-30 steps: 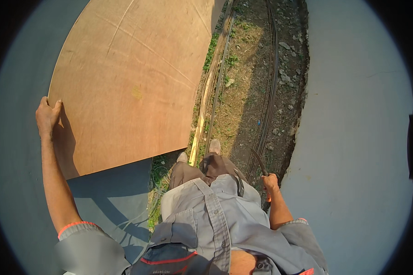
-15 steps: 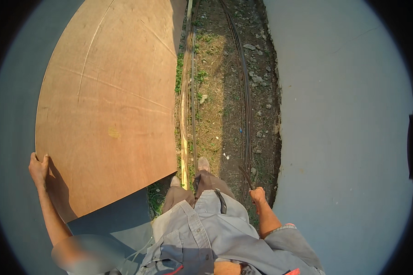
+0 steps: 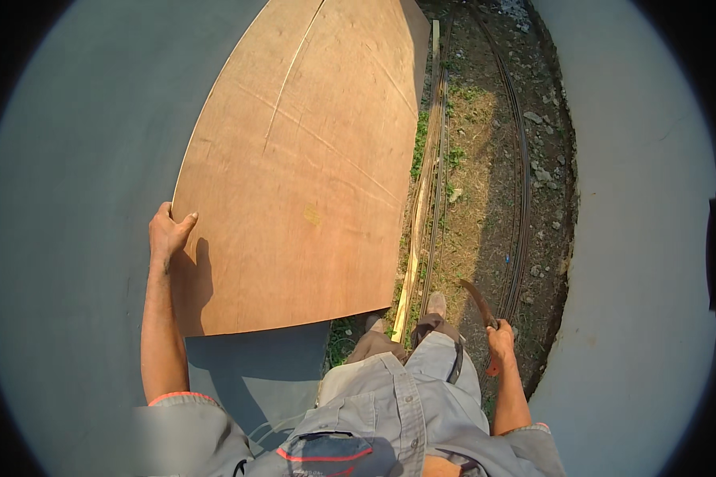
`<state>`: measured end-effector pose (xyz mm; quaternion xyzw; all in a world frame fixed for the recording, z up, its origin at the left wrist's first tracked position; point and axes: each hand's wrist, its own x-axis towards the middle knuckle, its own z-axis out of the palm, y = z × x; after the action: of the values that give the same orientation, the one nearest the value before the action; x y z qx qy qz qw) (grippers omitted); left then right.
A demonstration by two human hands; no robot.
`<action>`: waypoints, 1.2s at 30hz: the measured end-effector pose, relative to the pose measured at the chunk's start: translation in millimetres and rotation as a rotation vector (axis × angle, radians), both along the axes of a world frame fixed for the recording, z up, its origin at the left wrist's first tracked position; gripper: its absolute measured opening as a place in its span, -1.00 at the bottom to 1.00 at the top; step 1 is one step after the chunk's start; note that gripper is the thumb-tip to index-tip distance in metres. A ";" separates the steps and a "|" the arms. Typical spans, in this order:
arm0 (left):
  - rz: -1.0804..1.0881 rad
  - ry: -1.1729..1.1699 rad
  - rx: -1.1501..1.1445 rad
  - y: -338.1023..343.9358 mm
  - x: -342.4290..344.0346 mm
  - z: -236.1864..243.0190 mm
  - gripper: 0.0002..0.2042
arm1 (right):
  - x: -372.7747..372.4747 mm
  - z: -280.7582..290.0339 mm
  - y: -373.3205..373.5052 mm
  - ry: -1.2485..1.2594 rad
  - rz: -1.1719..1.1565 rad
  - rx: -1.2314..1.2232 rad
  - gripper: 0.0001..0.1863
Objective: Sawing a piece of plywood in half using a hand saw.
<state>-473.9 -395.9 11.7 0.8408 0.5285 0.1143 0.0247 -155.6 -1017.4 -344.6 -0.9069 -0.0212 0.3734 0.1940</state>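
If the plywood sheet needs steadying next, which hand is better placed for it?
Left, I'd judge: the left hand holds the left edge of the plywood sheet, thumb over its face. The right hand is apart from the sheet and occupied with a curved tool.

The head camera looks steeply down and slightly ahead from the person's own eye level. Nearest, the grey shirt (image 3: 390, 389) fills the lower edge; the left hand (image 3: 169, 234) and right hand (image 3: 500, 340) sit at arm's reach, the shoes and dirt ground (image 3: 477, 199) farther below. Its fisheye lens bows the plywood sheet's (image 3: 310, 175) long left edge, and the upper border crops the sheet's far end.
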 end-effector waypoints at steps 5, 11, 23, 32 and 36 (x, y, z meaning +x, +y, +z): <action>0.009 -0.015 -0.098 -0.3 1.2 37.3 -0.53 | -20.6 102.9 153.4 0.000 -0.060 0.758 -0.40; 0.050 -0.210 -0.576 19.6 30.1 25.0 -0.56 | -84.7 167.5 259.3 0.018 -0.114 1.074 -0.37; -0.151 -0.354 -0.697 31.7 54.9 19.3 -0.49 | -193.4 215.9 339.6 0.229 -0.186 1.313 -0.39; -0.151 -0.414 -0.730 42.7 56.2 10.6 -0.48 | -201.2 207.3 355.6 0.245 -0.217 1.361 -0.40; -0.195 -0.441 -0.694 41.7 58.2 10.6 -0.52 | -200.8 207.1 356.3 0.235 -0.226 1.346 -0.39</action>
<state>-415.7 -354.3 22.3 0.7841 0.4359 0.1038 0.4295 -356.3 -661.1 -137.5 -0.5395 -0.1327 0.3523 0.7532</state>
